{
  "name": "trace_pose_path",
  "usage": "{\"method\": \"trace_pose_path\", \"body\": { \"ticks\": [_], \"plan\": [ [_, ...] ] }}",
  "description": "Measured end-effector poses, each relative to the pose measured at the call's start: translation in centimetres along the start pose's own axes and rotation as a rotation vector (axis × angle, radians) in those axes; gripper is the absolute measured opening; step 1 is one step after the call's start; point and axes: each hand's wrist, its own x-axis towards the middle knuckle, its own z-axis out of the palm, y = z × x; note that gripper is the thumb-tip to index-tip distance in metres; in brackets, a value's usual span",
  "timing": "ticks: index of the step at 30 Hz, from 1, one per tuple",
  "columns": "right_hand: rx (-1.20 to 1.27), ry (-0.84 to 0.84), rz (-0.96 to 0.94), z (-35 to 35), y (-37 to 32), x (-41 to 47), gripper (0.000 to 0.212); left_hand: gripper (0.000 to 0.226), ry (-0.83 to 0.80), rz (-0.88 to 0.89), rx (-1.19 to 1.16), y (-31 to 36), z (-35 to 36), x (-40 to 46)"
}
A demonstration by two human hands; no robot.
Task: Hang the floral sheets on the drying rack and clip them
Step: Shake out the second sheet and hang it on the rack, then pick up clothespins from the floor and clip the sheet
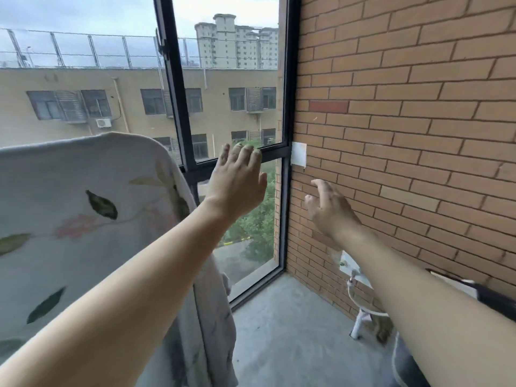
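A white floral sheet (83,213) with green leaves and pink flowers hangs draped over something at the left; the rack under it is hidden. My left hand (237,180) is raised in the air just right of the sheet's top corner, fingers straight and spread, holding nothing. My right hand (329,210) is stretched out farther right, in front of the brick wall, with fingers loosely bent and empty. No clips are in sight.
A black-framed window (178,107) fills the front, meeting an orange brick wall (405,121) at the corner. A white pipe and hose (360,317) stand low against the wall. The grey concrete floor (287,331) lies below.
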Motion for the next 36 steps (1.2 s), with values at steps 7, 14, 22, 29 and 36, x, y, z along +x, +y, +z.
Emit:
{"method": "trace_pose_path", "body": {
  "ticks": [7,14,22,29,36],
  "plan": [
    [-0.092,0.039,0.23,-7.1,16.4,-6.1,0.047,0.056,-0.09,0.099,-0.278,17.8,6.5,0.8],
    [-0.161,0.048,0.542,-12.5,31.0,-16.3,0.047,0.058,-0.252,0.271,-0.454,35.9,11.6,0.2],
    [-0.177,0.126,0.824,-15.0,41.2,-26.7,0.045,0.051,-0.411,0.584,-0.616,53.4,15.9,-2.3],
    [-0.152,0.158,1.183,-14.5,46.6,-36.7,0.047,0.05,-0.687,0.884,-0.703,64.3,21.0,-8.5],
    [-0.132,0.131,1.508,-14.2,49.2,-47.3,0.044,0.048,-1.017,1.024,-0.744,73.8,22.6,-14.8]
  ]
}}
